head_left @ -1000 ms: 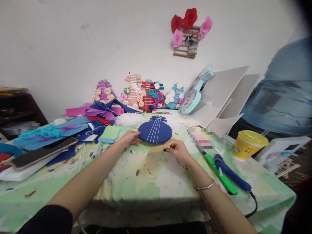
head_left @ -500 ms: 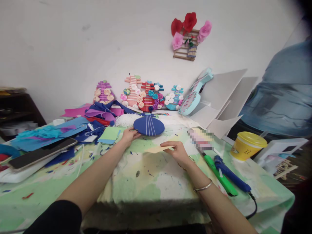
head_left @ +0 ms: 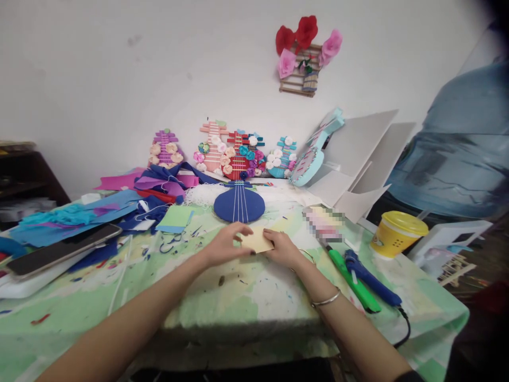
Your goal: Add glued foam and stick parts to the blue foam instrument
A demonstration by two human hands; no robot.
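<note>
A small sheet of pale yellow paper is pinched at its right edge by my right hand. My left hand reaches to the sheet's left side, thumb and fingers apart around that edge; its thumb tip is by the lower edge, and whether it touches is unclear. Just beyond both hands a blue lute-shaped craft piece with white strings lies on the table. Left of it are green and blue paper squares.
Decorated lute crafts lean against the wall. Blue and pink material and a phone are at left. To the right are a green-handled tool, a blue corded tool, a yellow-lidded tub and grey boards.
My left hand has let go of the blue lute piece and moved right and nearer to the yellow paper. My right hand has shifted slightly, turning the sheet so its face shows more.
</note>
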